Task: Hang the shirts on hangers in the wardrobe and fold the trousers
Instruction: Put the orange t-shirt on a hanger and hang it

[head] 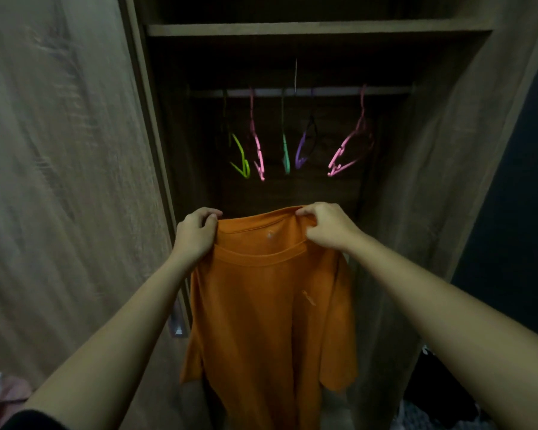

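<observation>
At the mouth of the open wardrobe (416, 181), an orange T-shirt (267, 305) is held up by its shoulders, front toward the camera. Its body hangs free, below the rail (323, 91). The fabric on one side of the neckline is pinched by the left hand (196, 234), fingers curled and thumb pressed over the top edge. The other side is gripped likewise by the right hand (323, 228), its fingers bunched tight on the cloth.

Five empty plastic hangers are seen on the rail: a green hanger (241, 159), a pink hanger (258, 150), a teal hanger (285, 156), a purple hanger (302, 150) and a second pink hanger (351, 150) at the right.

The shirt can be judged light, soft and limp: no shape will be kept where it is unsupported, and the ribbed collar is likely to stretch if pulled. A hold at the shoulder seams is best suited. One hand would have to be freed for a hanger, so a sag to one side is to be expected.
</observation>
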Demonstrator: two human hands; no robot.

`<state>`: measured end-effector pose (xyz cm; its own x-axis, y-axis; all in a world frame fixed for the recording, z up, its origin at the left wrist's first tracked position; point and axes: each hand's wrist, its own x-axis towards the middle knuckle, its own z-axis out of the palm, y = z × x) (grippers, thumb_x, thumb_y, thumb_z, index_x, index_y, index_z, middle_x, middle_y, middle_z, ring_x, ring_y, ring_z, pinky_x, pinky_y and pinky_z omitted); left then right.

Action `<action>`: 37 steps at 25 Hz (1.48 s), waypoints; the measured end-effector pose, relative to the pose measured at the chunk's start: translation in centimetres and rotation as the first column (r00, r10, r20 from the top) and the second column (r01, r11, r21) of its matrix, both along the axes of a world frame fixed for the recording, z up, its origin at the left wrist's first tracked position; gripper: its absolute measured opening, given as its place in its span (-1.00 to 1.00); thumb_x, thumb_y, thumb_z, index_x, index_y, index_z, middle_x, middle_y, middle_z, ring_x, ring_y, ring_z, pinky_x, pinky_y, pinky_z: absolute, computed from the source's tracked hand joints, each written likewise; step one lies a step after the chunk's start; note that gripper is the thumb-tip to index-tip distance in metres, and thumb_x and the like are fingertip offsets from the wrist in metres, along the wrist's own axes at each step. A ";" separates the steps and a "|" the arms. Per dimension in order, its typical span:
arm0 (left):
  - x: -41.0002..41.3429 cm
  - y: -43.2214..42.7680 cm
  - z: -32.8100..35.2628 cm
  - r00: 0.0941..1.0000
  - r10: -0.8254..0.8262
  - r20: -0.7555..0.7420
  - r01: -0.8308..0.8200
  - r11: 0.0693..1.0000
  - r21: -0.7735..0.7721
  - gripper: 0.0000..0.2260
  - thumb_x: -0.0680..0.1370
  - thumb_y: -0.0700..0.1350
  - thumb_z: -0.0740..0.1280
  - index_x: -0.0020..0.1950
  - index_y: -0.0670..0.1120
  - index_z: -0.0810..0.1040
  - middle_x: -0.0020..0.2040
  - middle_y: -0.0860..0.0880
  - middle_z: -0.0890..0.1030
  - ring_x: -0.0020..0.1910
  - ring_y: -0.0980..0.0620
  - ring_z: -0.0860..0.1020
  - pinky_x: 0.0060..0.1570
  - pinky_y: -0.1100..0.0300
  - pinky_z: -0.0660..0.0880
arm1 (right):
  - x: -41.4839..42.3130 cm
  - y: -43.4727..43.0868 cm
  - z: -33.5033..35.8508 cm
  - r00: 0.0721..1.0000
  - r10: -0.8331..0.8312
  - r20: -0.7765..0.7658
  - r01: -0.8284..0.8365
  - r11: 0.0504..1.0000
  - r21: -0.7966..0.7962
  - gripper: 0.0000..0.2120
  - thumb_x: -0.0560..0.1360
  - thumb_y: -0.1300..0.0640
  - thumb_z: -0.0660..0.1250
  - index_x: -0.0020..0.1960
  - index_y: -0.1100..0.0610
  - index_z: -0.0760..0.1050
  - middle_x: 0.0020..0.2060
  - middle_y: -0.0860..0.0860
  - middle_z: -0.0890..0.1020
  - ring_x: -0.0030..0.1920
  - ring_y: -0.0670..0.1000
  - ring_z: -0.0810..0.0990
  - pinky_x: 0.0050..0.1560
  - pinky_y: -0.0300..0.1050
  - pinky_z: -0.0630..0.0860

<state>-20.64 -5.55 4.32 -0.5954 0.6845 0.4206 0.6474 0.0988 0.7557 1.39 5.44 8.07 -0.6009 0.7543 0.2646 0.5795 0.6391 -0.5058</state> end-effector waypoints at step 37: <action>2.5 8.9 4.9 0.941 0.338 -0.019 -0.337 0.940 0.047 -0.76 0.60 -0.10 0.07 0.16 -0.18 0.40 -0.04 -0.17 0.58 -0.06 -0.18 0.56 -0.06 -0.02 0.51 | -3.2 6.0 2.7 0.961 0.197 0.194 -0.237 0.948 0.211 -0.36 0.36 0.20 0.30 0.42 -0.02 0.28 0.31 -0.03 0.35 0.32 0.04 0.38 0.20 -0.05 0.45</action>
<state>-18.16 3.30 9.22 -0.7766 0.4268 0.4634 0.6014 0.2831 0.7471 -1.78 11.45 10.74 -0.7936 0.5313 0.2967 0.4776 0.8459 -0.2373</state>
